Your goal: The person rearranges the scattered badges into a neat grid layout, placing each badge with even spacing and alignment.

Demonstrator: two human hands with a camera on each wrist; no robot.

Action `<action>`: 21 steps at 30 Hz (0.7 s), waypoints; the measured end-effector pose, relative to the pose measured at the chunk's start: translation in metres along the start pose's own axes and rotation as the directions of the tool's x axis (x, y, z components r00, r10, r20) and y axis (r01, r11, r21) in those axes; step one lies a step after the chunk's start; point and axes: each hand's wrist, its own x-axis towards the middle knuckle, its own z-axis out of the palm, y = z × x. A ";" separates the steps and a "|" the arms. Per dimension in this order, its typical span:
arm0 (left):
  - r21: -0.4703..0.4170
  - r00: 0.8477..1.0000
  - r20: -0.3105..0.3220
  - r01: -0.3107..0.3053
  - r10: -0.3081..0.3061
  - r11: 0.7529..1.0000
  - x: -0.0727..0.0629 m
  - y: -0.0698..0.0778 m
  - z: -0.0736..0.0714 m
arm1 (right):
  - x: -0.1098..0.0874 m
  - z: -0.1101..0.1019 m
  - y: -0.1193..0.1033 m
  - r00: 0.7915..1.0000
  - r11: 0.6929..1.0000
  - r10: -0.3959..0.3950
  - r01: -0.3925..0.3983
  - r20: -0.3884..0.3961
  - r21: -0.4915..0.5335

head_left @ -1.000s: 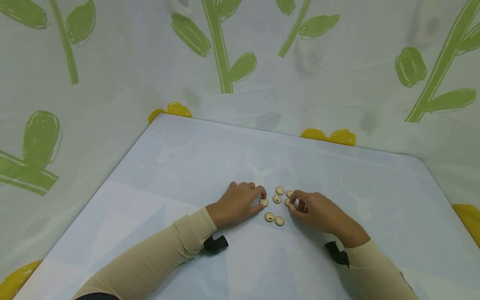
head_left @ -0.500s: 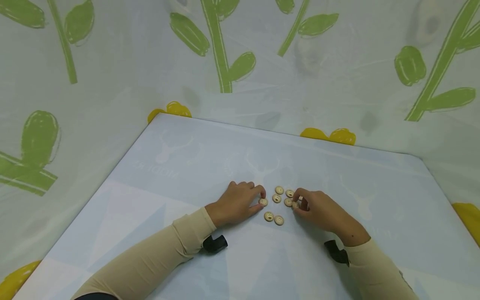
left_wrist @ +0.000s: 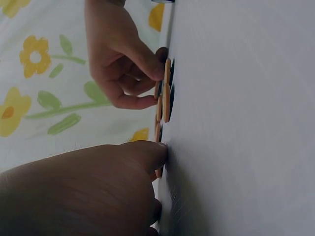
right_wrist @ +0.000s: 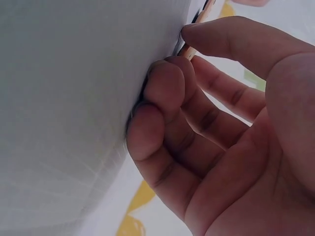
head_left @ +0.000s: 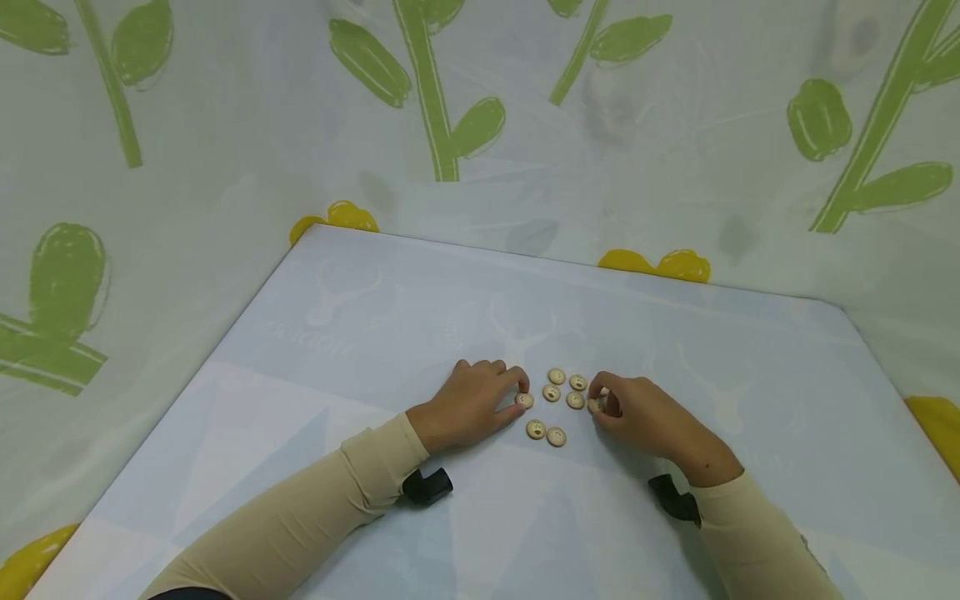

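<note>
My left hand [head_left: 468, 404] rests on the table with thumb and index finger pinching a small round wooden disc [head_left: 524, 401] at its edges. Across from it, my right hand [head_left: 645, 412] holds another wooden disc [head_left: 596, 405] between thumb and fingertips, partly covered by the fingers. Between the hands lie several more discs with dark face-like marks: an upper group around one disc [head_left: 551, 392], and a touching pair below with a disc [head_left: 536, 429]. The left wrist view shows a disc [left_wrist: 166, 103] edge-on, flat against the table. In the right wrist view, a disc [right_wrist: 188, 51] shows by the thumb.
The pale blue table [head_left: 420, 300] has printed deer heads and triangles. Its far edge meets a white hanging cloth [head_left: 285, 125] with green leaves and yellow flowers. A black wrist camera [head_left: 427, 487] sits under the left wrist, another [head_left: 673, 497] under the right.
The right hand has slid slightly right with its disc, which now lies apart from the neighbouring disc. The left hand has kept its place, and the head view has shifted slightly.
</note>
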 end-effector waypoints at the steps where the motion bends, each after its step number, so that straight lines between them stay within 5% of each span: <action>1: 0.004 1.000 -0.001 0.000 0.000 1.000 0.000 0.000 0.000 | 0.000 0.000 0.001 1.000 1.000 -0.001 0.001 0.002 0.002; 21: 0.003 1.000 0.004 0.006 -0.006 1.000 0.001 0.001 -0.001 | -0.003 -0.001 0.005 1.000 0.999 -0.027 0.027 -0.003 0.023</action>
